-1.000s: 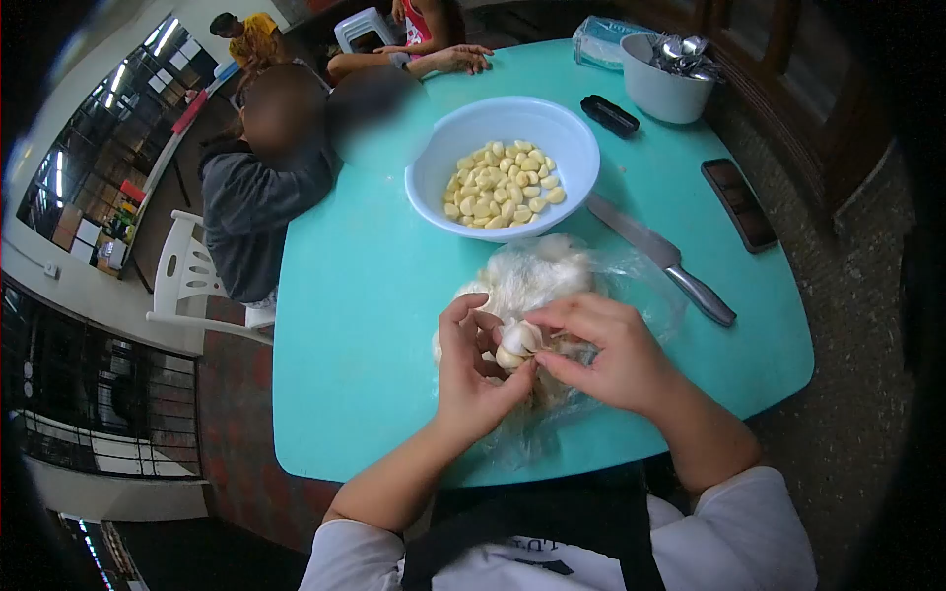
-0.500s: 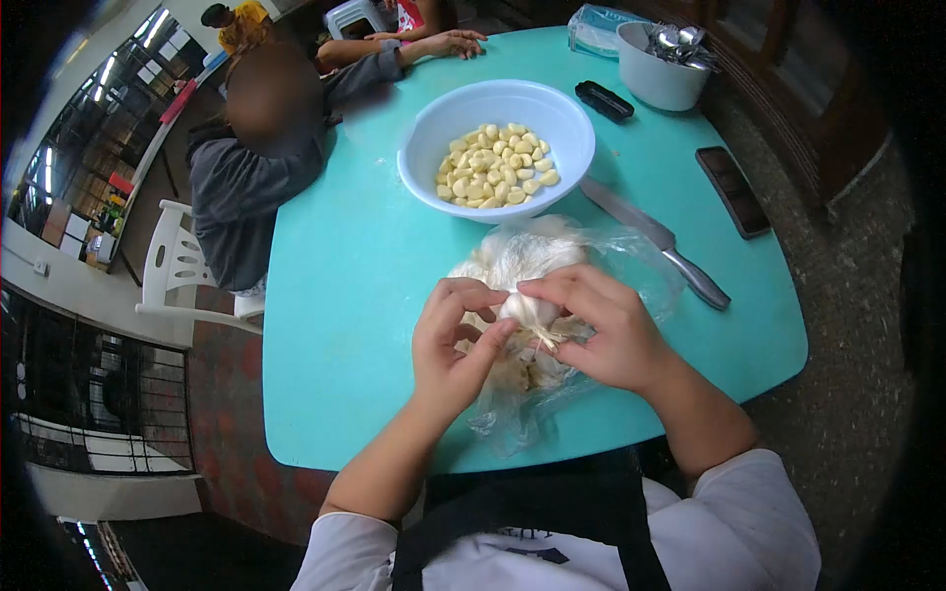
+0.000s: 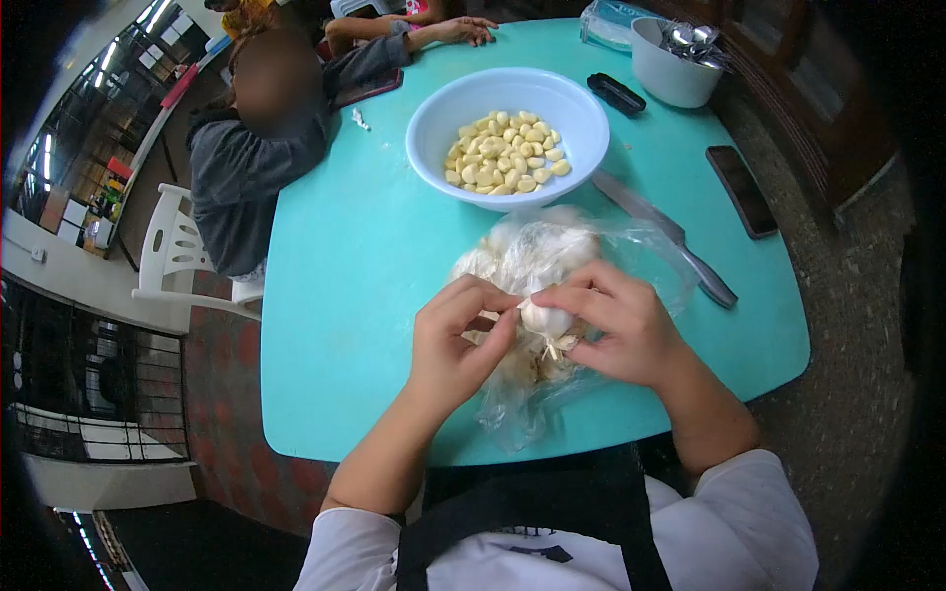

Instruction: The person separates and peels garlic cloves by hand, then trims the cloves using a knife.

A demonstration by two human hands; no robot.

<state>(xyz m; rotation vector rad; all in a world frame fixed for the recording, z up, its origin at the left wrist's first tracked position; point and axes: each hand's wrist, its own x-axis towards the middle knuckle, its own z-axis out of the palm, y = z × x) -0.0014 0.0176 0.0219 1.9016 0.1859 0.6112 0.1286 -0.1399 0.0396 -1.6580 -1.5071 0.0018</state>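
A white garlic bulb [image 3: 547, 320] with its root end pointing down is gripped by my right hand [image 3: 626, 325]. The thumb and forefinger of my left hand [image 3: 458, 335] pinch at the bulb's upper left side, on its skin. Under both hands lies a clear plastic bag [image 3: 517, 409] with more garlic bulbs [image 3: 547, 251] and loose skins. Beyond the bag stands a pale blue bowl [image 3: 429, 148] holding several peeled cloves [image 3: 503, 153]. A knife [image 3: 670, 231] rests to the right of the bag, its handle toward me.
On the turquoise table [image 3: 335, 364] are a phone [image 3: 741, 192], a black case [image 3: 616, 94], a white tub of spoons [image 3: 675, 69], a blue-white packet [image 3: 609, 25] and a dark red phone [image 3: 370, 89]. A person in a grey sleeve [image 3: 246, 187] sits at the left.
The garlic bulb has been turned so its root end points down. My left fingers have closed in on its left side. The seated person's arm has shifted, and the dark red phone shows.
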